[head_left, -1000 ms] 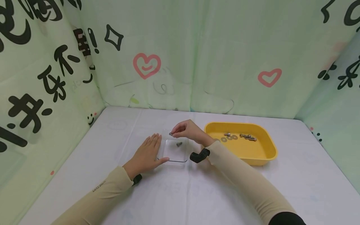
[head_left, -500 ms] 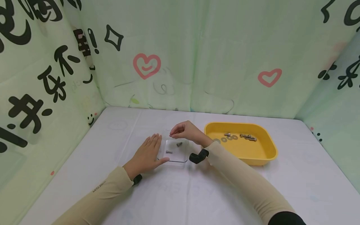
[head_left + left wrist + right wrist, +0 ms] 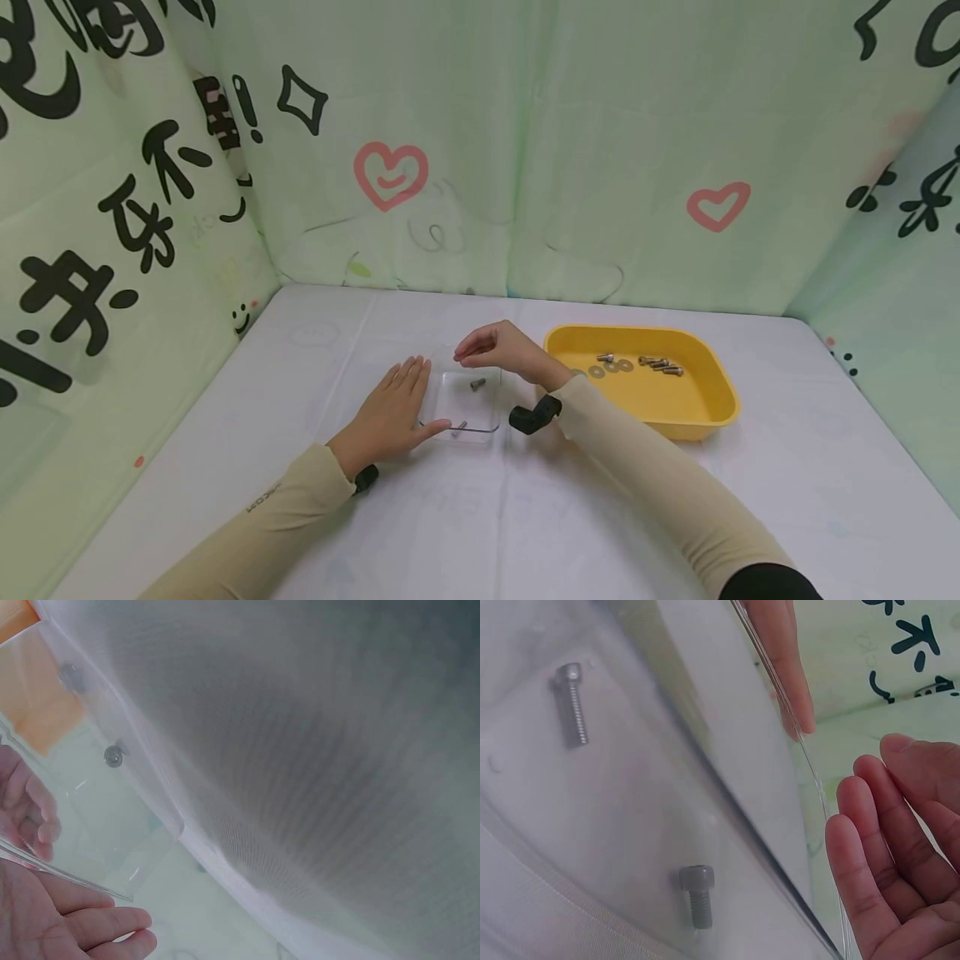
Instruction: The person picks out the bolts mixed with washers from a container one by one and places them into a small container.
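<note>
Right hand (image 3: 501,348): raised just above the far edge of the clear plastic tray (image 3: 480,417), fingers curled loosely inward with the tips drawn together. The wrist view shows those fingers (image 3: 877,847) bare, with nothing between them, so the hand is released and grasps no object.

Left hand (image 3: 393,412): lying flat on the white tabletop (image 3: 300,375) against the tray's left edge, fingers straight and together, thumb stretched along the near-left corner of the tray; it is relaxed and grips nothing.

Tray contents: two small socket-head screws. One screw (image 3: 477,384) lies in the far part of the tray, just below the right hand. The other screw (image 3: 459,427) lies at the near edge, close to the tip of the left thumb. In the right wrist view both appear through the transparent wall, the near-edge screw (image 3: 573,701) lying lengthwise and the far screw (image 3: 697,892) with its head towards the camera.

Surroundings: a yellow bin (image 3: 705,408) stands to the right of the tray, apart from it, holding several more screws and washers (image 3: 609,367). Green printed cloth (image 3: 525,150) encloses the table on three sides.
</note>
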The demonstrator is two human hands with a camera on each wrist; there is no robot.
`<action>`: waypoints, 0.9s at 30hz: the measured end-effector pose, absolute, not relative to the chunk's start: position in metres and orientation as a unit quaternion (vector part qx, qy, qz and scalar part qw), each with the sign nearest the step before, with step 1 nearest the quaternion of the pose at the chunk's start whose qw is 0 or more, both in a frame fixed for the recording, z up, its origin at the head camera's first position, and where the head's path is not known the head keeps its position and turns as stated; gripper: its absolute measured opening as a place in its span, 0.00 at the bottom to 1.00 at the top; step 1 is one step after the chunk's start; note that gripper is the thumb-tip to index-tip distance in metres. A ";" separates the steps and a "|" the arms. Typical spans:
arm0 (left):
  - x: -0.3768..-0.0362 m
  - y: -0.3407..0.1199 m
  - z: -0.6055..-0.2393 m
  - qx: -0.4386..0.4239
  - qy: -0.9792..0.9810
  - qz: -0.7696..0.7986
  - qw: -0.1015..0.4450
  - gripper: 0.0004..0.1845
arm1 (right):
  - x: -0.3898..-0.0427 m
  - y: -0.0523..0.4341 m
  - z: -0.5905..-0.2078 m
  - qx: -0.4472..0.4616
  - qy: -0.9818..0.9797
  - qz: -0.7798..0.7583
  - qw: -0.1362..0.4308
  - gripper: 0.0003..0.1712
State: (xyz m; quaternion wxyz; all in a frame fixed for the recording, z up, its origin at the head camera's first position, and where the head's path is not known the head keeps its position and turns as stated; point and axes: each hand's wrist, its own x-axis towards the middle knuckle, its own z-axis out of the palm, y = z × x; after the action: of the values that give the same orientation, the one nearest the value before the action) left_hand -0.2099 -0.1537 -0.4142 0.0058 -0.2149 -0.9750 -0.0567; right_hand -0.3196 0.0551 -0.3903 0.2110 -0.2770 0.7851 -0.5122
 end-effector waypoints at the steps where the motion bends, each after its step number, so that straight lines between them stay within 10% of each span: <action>1: -0.210 -0.154 -0.414 -0.214 -0.975 -0.057 0.005 0.50 | -0.320 0.055 -0.391 -0.277 0.784 -0.514 0.211 0.14; 27: -0.211 -0.154 -0.416 -0.210 -0.976 -0.062 0.003 0.50 | -0.321 0.106 -0.349 -0.257 0.806 -0.497 0.193 0.16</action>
State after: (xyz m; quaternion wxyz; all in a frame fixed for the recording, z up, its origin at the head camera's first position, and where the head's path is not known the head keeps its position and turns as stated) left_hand -0.2108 -0.1543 -0.4164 0.0030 -0.2100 -0.9757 -0.0624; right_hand -0.3209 0.1061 -0.3490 0.1930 -0.2567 0.8059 -0.4974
